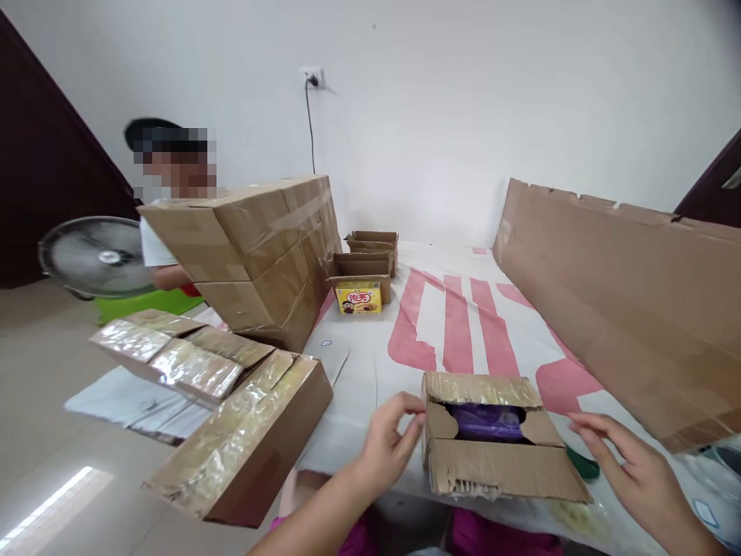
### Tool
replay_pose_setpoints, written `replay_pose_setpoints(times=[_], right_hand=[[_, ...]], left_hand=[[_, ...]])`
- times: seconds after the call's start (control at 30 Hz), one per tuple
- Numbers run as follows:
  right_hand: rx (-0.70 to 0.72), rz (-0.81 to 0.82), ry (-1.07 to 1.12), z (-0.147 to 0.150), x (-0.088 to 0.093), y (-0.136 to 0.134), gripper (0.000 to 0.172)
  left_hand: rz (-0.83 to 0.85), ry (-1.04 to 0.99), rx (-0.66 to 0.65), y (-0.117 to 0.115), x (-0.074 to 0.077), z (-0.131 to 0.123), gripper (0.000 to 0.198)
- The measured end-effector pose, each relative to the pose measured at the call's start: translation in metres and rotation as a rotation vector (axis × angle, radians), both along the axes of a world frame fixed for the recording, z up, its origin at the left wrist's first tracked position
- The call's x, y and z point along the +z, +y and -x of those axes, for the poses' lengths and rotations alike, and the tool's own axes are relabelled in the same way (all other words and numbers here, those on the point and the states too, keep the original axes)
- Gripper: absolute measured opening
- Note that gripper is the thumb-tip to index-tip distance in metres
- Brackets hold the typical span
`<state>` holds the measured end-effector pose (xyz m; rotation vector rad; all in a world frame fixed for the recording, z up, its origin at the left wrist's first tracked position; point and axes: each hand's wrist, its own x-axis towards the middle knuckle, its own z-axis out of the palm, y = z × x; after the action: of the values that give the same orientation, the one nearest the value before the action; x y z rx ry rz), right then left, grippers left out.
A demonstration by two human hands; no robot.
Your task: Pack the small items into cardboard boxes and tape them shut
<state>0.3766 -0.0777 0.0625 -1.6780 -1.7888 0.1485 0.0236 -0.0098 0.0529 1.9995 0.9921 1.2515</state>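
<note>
In front of me on the table sits a small cardboard box (509,467). Its two long flaps lean inward with a gap between them, and the side flaps are folded in. Purple packaging (486,421) shows through the gap. My left hand (390,436) is at the box's left end, fingers curled and thumb apart from the index finger. Its fingertips are at the box edge; whether they touch it I cannot tell. My right hand (634,463) hovers just off the right end, fingers apart, holding nothing. A green rounded object (582,463) lies beside that end, partly hidden.
Taped long boxes (260,432) lie at the left, beside stacked cartons (266,247). Open cartons (362,266) and a yellow printed box (359,299) stand farther back. A cardboard panel (625,293) borders the right side. Another person (165,243) is near a fan (96,255).
</note>
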Motion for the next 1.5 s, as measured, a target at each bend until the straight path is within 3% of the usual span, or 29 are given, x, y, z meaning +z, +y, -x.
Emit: replay_pose_setpoints(times=[0.1,0.17,0.27,0.37,0.43,0.57,0.67,0.77,0.9,1.0,1.13,1.27,1.4,1.5], right_hand=[[0.407,0.239,-0.112,0.049,0.037,0.027,0.03],[0.532,0.364,-0.26,0.076,0.045,0.045,0.035],[0.46,0.35,-0.474,0.097,0.041,0.064,0.042],[0.377,0.228,-0.648,0.1,0.032,0.077,0.069],[0.374,0.259,-0.75,0.101,0.027,0.083,0.078],[0.405,0.382,-0.846,0.105,0.026,0.095,0.061],[0.446,0.358,-0.688,0.102,0.034,0.103,0.041],[0.393,0.256,-0.268,0.084,0.047,0.115,0.047],[0.193,0.07,0.463,0.051,0.063,0.136,0.063],[0.149,-0.019,0.686,0.039,0.064,0.137,0.067],[0.171,0.092,0.664,0.043,0.043,0.116,0.066],[0.216,0.198,0.559,0.054,0.004,0.099,0.068],[0.237,0.256,0.394,0.069,-0.032,0.095,0.063],[0.254,0.248,0.302,0.081,-0.056,0.095,0.069]], left_hand=[[-0.162,0.39,-0.329,0.008,0.023,-0.02,0.02],[-0.227,0.673,-0.381,0.009,0.03,-0.031,0.028],[-0.289,0.89,-0.294,0.006,0.031,-0.039,0.027],[-0.37,0.925,-0.246,0.001,0.026,-0.037,0.026],[-0.368,0.92,-0.222,-0.003,0.02,-0.036,0.026],[-0.268,0.916,-0.097,-0.01,0.008,-0.039,0.025],[-0.149,0.958,-0.057,-0.005,0.008,-0.039,0.024],[-0.052,1.034,-0.068,0.019,0.018,-0.034,0.021],[-0.03,1.102,0.001,0.085,0.034,-0.018,0.017],[-0.021,1.138,0.067,0.142,0.044,0.0,0.024],[0.017,1.176,0.167,0.197,0.054,0.03,0.032],[0.054,1.15,0.3,0.222,0.057,0.055,0.033],[0.095,1.046,0.495,0.221,0.055,0.055,0.04],[0.063,0.903,0.582,0.198,0.048,0.028,0.05]])
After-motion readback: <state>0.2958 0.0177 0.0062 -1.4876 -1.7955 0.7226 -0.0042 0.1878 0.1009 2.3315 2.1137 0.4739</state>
